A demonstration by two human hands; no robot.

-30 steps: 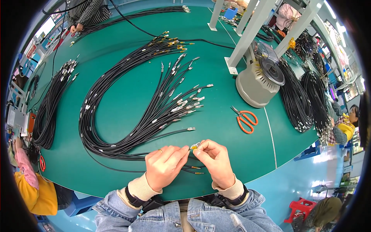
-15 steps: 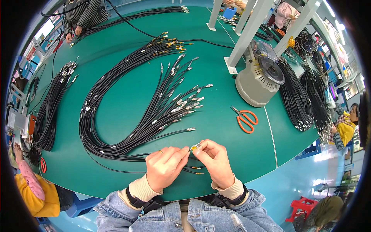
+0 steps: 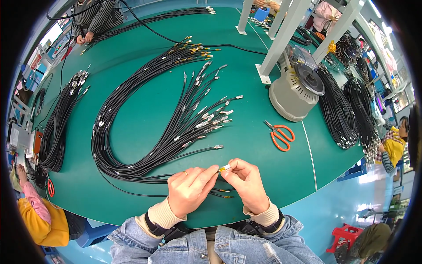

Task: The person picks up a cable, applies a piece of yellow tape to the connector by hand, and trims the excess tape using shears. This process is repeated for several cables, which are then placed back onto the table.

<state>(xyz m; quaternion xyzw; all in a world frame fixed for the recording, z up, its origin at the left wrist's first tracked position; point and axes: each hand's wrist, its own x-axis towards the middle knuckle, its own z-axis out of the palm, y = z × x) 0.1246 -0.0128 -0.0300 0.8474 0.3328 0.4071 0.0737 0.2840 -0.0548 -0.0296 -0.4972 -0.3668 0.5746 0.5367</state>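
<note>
Blue floor point(image 3: 288, 235) meets the green counter point(image 3: 257, 141) below and to the right; the near edge curves past the person's sleeves, and the right-hand edge slants upward. Room to move lies first between the left bundle point(image 3: 55, 136) and the looped bundle point(image 3: 101, 132), then inside that loop, then, broadest, between its splayed silvery ends and the cutters point(image 3: 274, 128). A pale strip point(image 3: 309, 149) runs down the counter's right part, to the right of the cutters.

At the lower left, a worker in yellow point(image 3: 44, 224) sits by the counter's edge. A worker in stripes point(image 3: 103, 17) is at the far left corner, both hands at the end of a far bundle point(image 3: 162, 18).

Between the looped bundle and the cutters, at the near side, is the connector point(image 3: 225, 168), small, yellow and whitish, raised in the fingers. The left hand's grip point(image 3: 191, 189) is pinched tight at its left end; the right hand's grip point(image 3: 247, 185) is pinched on its right end. Loose ends point(image 3: 224, 190) with gold tips lie between the hands.

Farther right, a grey machine point(image 3: 290, 101) and a pale post point(image 3: 281, 42) block the way toward the right bundles point(image 3: 336, 116). A red stool point(image 3: 345, 233) stands on the floor at the lower right.
</note>
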